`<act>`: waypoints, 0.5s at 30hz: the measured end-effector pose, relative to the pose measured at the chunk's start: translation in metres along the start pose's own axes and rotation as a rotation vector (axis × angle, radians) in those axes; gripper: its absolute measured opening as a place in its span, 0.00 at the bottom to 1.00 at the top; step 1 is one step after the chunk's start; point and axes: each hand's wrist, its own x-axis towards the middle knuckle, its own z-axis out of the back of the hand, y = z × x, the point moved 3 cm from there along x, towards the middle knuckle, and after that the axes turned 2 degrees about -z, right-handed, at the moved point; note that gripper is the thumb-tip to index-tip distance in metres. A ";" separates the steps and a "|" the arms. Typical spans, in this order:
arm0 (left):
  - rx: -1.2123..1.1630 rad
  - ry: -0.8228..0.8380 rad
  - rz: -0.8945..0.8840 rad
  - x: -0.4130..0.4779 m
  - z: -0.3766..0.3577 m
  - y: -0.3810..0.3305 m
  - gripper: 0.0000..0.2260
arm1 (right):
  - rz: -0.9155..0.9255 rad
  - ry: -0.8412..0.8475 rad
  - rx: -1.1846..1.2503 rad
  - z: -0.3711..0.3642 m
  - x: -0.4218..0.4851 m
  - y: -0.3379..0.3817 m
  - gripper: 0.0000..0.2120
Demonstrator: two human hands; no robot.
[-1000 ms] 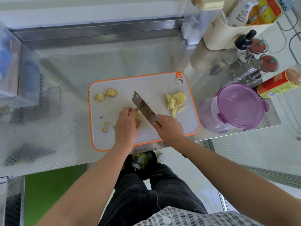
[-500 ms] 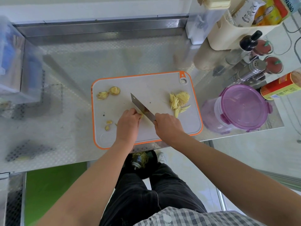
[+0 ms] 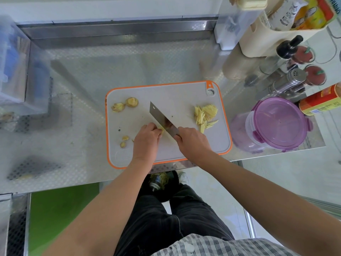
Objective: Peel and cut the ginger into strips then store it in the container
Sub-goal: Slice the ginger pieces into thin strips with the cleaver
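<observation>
Cleaver [image 3: 162,119] against ginger [image 3: 161,129] (in left hand [image 3: 146,139])

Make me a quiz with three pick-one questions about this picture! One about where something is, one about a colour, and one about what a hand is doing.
1. Where is the pile of ginger strips? A. On the cutting board, near its right edge. B. On the counter. C. In a bowl.
2. What colour is the container lid? A. Green. B. Purple. C. Black.
3. What is the right hand doing? A. Hanging empty. B. Opening a bottle. C. Gripping the knife.
Answers: 1 A, the strips lie by the board's right rim. 2 B, the lid is see-through purple. 3 C, its fingers wrap the handle while the left hand holds a ginger piece.
</observation>
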 end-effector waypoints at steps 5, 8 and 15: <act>0.003 -0.001 0.000 0.000 0.000 0.000 0.02 | -0.003 0.019 -0.027 -0.003 0.004 0.001 0.11; 0.003 -0.002 -0.001 0.001 0.000 -0.001 0.02 | -0.004 0.001 -0.036 -0.010 0.006 0.002 0.10; 0.011 -0.006 0.002 -0.001 0.001 -0.001 0.01 | -0.015 -0.042 0.085 -0.008 0.000 -0.007 0.11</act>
